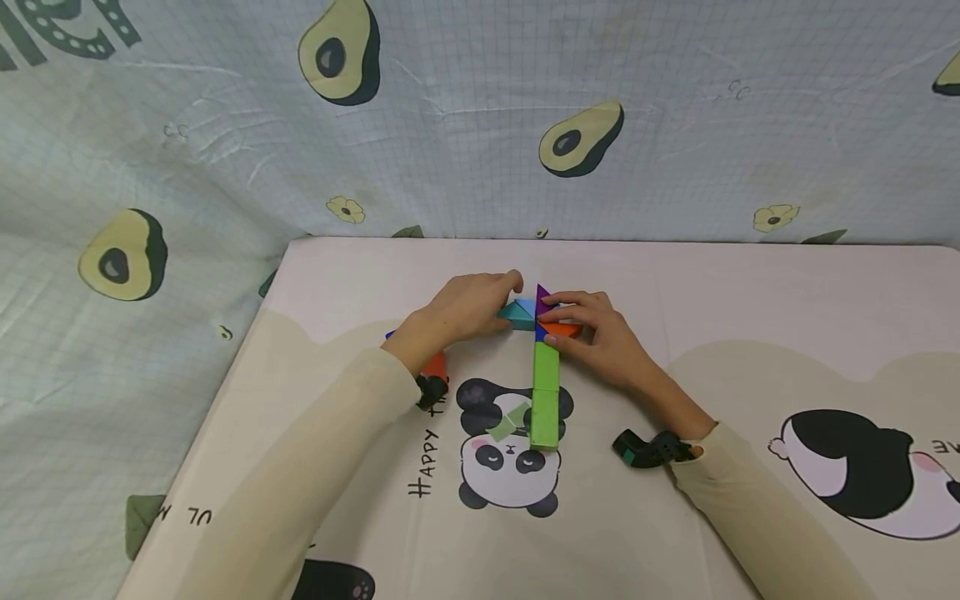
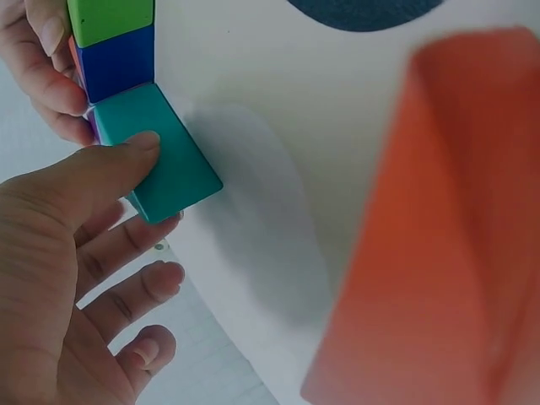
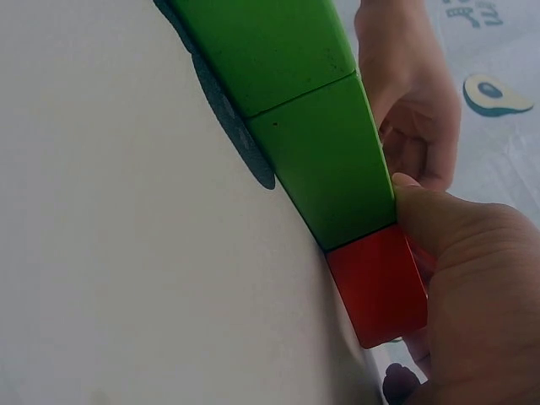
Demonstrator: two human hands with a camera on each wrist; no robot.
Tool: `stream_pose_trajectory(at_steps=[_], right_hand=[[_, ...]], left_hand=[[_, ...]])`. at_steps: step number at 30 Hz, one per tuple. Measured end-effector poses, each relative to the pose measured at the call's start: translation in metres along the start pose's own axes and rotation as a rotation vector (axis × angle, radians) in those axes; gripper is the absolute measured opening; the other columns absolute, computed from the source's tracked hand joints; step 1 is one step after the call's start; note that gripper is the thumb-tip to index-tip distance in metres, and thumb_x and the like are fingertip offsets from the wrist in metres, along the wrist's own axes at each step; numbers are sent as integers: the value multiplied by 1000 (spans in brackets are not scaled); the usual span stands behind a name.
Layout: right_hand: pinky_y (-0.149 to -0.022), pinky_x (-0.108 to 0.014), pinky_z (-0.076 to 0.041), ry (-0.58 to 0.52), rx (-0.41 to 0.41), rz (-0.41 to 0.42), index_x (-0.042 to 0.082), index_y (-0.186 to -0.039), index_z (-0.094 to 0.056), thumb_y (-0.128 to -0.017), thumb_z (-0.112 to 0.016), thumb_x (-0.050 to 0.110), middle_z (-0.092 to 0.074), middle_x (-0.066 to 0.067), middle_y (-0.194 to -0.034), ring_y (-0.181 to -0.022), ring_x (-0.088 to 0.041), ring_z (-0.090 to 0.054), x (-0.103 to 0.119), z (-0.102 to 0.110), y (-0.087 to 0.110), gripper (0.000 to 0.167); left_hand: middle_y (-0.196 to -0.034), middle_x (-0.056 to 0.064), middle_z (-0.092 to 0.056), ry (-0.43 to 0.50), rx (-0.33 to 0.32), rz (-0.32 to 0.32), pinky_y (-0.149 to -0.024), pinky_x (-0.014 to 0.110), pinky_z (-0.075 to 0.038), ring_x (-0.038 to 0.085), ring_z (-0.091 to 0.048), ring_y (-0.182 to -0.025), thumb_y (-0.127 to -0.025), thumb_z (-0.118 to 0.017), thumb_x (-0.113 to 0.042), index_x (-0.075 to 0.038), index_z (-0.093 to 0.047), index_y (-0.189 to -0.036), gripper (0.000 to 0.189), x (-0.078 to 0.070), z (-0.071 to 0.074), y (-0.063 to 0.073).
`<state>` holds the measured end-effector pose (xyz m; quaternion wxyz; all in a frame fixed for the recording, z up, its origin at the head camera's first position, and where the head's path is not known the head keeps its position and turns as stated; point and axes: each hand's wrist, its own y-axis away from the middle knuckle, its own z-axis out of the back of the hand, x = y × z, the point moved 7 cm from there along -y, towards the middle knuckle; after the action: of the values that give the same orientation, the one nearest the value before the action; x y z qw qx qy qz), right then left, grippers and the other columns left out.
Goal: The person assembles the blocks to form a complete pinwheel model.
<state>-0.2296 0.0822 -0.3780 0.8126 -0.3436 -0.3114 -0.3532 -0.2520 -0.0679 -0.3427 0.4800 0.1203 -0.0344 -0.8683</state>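
My left hand (image 1: 468,308) pinches a teal block (image 2: 160,156) between thumb and fingers, at the left side of a row of blocks. A light blue triangular block (image 1: 527,307) touches the teal one. Across the row, my right hand (image 1: 600,329) holds an orange-red triangular block (image 1: 564,330) against the row, thumb on its near side. Its fingertips also touch a purple pointed block (image 1: 542,300) at the far end. A dark blue block (image 2: 118,66) sits between the teal block and the green blocks (image 1: 545,396), which run toward me. The hands partly hide the joints.
An orange piece (image 1: 435,365) stands by my left wrist, with a bit of blue (image 1: 389,335) beyond the forearm. The tablecloth (image 1: 637,533) bears printed pandas and lettering. Behind the table hangs an avocado-print curtain (image 1: 465,150). Dark devices (image 1: 652,450) are strapped to both wrists.
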Motion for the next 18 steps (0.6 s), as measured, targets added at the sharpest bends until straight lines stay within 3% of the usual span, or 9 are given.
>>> stream_pose_trajectory(at_steps=[8,18], right_hand=[[-75,-35,-35,8,7,6,14,-114,-70,-86,-73,18,-54,-1,-133,-105,-19,-40,0,0,0,28],[-77,-36,-35,0,7,2,13,-114,-70,-86,-73,17,-54,-2,-133,-107,-21,-40,0,0,0,28]], left_hand=[[-121,5,-61,52,28,-6,-94,34,-45,20,-58,-100,-88,-71,-22,-10,-54,-122,40,-2,-3,-3],[-117,4,-62,62,9,-32,-94,33,-44,19,-58,-99,-87,-72,-20,-10,-55,-120,38,-4,-4,-5]])
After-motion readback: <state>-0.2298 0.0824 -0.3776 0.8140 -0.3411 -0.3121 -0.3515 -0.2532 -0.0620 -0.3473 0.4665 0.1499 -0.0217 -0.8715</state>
